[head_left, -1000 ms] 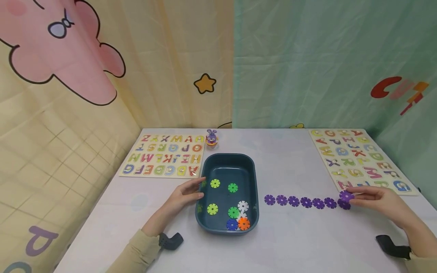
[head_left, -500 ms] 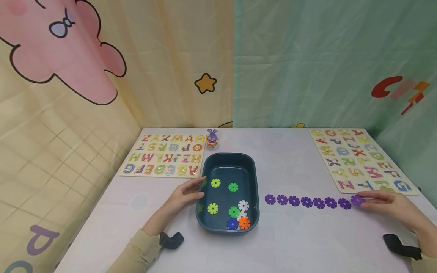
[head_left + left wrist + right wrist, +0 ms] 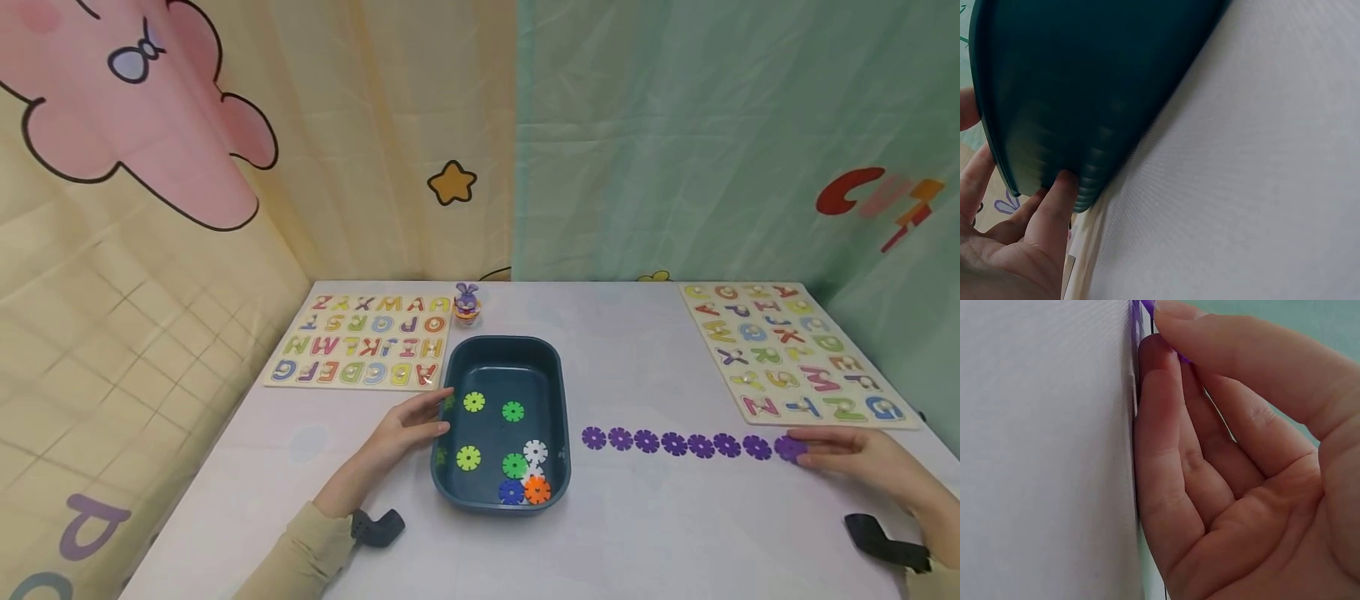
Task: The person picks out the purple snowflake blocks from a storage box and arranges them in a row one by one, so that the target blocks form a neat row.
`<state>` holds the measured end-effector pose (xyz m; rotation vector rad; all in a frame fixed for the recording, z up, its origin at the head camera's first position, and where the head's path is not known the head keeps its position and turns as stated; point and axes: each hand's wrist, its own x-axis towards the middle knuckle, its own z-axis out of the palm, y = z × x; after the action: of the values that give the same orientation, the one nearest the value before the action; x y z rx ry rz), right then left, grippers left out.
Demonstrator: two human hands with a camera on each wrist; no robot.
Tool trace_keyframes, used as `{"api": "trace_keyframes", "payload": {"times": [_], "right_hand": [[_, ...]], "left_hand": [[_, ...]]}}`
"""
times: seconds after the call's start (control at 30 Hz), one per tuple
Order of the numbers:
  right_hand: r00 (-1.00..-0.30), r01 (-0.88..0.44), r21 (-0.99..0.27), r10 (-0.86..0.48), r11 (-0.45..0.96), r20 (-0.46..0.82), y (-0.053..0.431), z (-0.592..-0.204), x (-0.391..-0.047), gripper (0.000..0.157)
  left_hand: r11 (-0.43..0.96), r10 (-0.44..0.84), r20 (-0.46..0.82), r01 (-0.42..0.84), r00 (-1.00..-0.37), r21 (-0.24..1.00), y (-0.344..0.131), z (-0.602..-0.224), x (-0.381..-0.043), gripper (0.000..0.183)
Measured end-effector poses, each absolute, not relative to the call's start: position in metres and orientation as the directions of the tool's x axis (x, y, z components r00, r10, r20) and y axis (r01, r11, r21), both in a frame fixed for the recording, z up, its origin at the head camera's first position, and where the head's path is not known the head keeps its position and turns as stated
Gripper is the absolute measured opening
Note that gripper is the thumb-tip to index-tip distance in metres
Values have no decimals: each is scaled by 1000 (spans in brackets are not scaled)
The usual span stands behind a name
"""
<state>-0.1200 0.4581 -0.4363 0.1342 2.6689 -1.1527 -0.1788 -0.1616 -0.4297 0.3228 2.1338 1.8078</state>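
My right hand pinches a purple snowflake disc between thumb and fingers at the table surface. That disc sits at the right end of a row of several purple snowflake discs, close beside the last one. In the right wrist view, only purple slivers of it show past the thumb. My left hand touches the left side of a dark blue-green tray, its fingertips at the rim. The left wrist view shows fingers against the tray's outer wall.
Inside the tray lie several loose discs, among them a yellow-green disc, a green disc and an orange disc. Letter boards stand left and right. A purple rabbit figure is behind the tray.
My right hand has moved right and slightly down with its purple disc, from over the row's last disc to the table beside it. The left hand and the tray have stayed put.
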Motion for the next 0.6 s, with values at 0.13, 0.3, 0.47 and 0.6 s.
{"api": "trace_keyframes", "payload": {"times": [0.13, 0.3, 0.47, 0.6], "right_hand": [[-964, 200, -674, 20, 711, -266, 455, -434, -121, 57], [-966, 195, -653, 29, 732, -255, 452, -433, -121, 58], [-973, 168, -621, 27, 765, -229, 450, -432, -121, 59], [-977, 148, -595, 25, 790, -210, 449, -432, -120, 59]], "left_hand": [[167, 375, -100, -39, -922, 985, -161, -429, -178, 58], [164, 375, -97, -37, -922, 986, -161, -428, -178, 58], [165, 374, -95, -34, -923, 986, -161, -429, -178, 57], [168, 375, -93, -31, -923, 985, -161, -429, -178, 56]]}}
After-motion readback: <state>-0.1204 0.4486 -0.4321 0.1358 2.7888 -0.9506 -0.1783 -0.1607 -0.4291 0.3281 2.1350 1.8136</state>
